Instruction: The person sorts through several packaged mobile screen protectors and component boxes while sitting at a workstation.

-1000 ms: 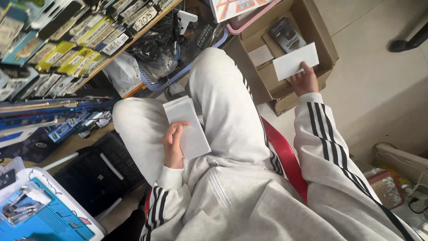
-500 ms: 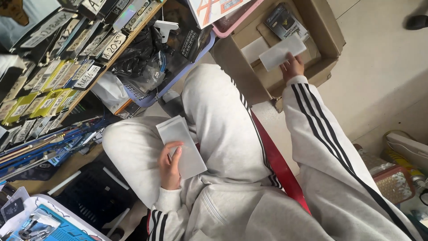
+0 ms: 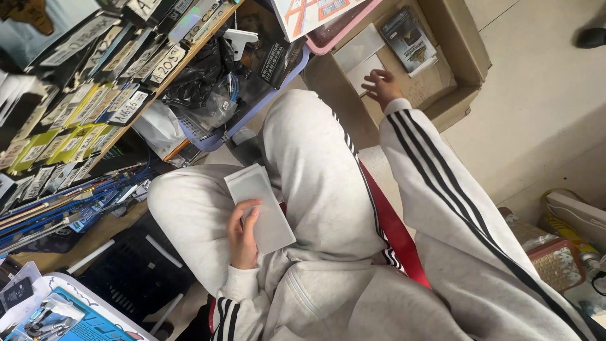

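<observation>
Left hand (image 3: 243, 237) grips a flat grey packet (image 3: 260, 207), fingers curled over its lower edge, resting it on the lap. Right hand (image 3: 382, 86) stretches out, fingers spread, touching a white packet (image 3: 364, 71) lying inside the cardboard box (image 3: 464, 47).

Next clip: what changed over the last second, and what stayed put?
The right hand carried a white packet down into the cardboard box and has opened its grip; the fingers now only rest on it. The left hand stayed on the lap, holding the other pale flat packet as before.
</observation>
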